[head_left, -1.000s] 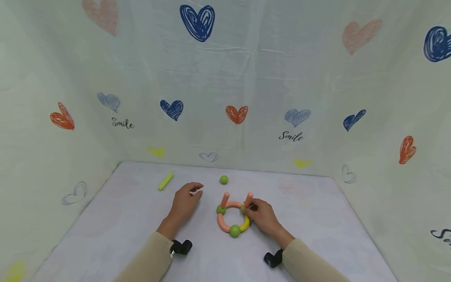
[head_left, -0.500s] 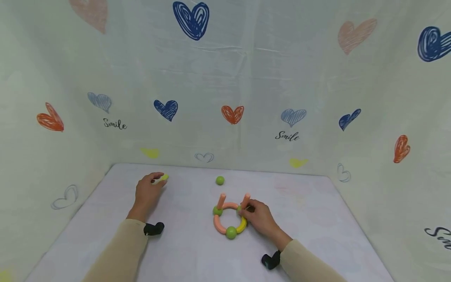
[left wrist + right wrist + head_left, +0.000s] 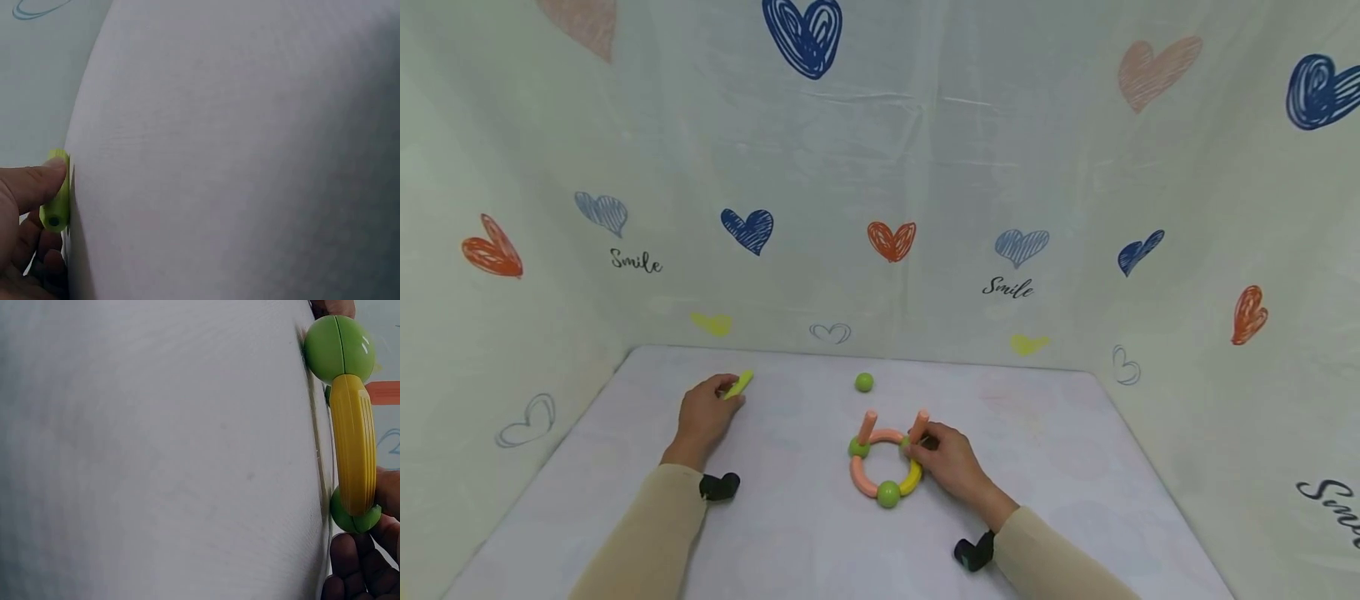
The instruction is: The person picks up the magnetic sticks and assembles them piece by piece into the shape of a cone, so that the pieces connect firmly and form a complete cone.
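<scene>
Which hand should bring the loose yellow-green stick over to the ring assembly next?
Left. The left hand already pinches the yellow-green stick, while the right hand grips an upright orange rod on the orange, yellow and green ring assembly, probably steadying it.

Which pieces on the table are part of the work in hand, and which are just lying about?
In hand:
- yellow-green stick, pinched by the left hand
- ring of curved pieces and green balls with two upright pink sticks, held by the right hand

Lying about:
- loose green ball, apart from both hands
- heart-print cloth backdrop
</scene>
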Motion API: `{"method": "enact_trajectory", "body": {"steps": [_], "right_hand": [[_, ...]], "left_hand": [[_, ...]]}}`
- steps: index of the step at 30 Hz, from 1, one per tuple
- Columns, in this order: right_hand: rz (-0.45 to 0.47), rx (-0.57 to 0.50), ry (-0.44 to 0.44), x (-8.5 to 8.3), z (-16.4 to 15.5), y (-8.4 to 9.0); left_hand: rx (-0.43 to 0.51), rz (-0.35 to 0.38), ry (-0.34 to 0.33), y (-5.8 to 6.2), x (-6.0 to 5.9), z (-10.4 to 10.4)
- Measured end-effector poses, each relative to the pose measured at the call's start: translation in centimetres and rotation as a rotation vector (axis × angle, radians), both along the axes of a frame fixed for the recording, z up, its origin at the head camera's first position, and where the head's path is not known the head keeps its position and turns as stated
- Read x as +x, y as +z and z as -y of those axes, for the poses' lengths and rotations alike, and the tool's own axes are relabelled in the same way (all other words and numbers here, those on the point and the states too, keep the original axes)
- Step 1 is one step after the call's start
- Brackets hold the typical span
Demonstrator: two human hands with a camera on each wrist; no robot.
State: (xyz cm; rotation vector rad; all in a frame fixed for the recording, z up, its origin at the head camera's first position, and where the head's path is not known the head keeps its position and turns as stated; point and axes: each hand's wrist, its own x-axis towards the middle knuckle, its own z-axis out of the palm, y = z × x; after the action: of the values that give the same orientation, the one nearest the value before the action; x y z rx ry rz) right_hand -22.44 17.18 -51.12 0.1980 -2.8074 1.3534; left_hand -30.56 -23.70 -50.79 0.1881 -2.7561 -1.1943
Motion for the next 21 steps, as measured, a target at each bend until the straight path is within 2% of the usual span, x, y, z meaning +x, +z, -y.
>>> {"method": "enact_trajectory", "body": {"steps": [8, 15, 21], "right_hand": [[0.013, 0.006, 0.006, -0.07, -0.09, 0.05], [0.023, 0.008, 0.013, -0.08, -0.07, 0.14], [0.023, 0.003, 0.013, -0.01, 0.01, 0.26]], "left_hand": [[-0.032, -0.019, -0.075, 0.05, 0.09, -0.05], [-0.1, 0.038, -0.072, 0.03, 0.06, 0.07], [-0.131, 0.011, -0.085, 0.31, 0.4, 0.01]]}}
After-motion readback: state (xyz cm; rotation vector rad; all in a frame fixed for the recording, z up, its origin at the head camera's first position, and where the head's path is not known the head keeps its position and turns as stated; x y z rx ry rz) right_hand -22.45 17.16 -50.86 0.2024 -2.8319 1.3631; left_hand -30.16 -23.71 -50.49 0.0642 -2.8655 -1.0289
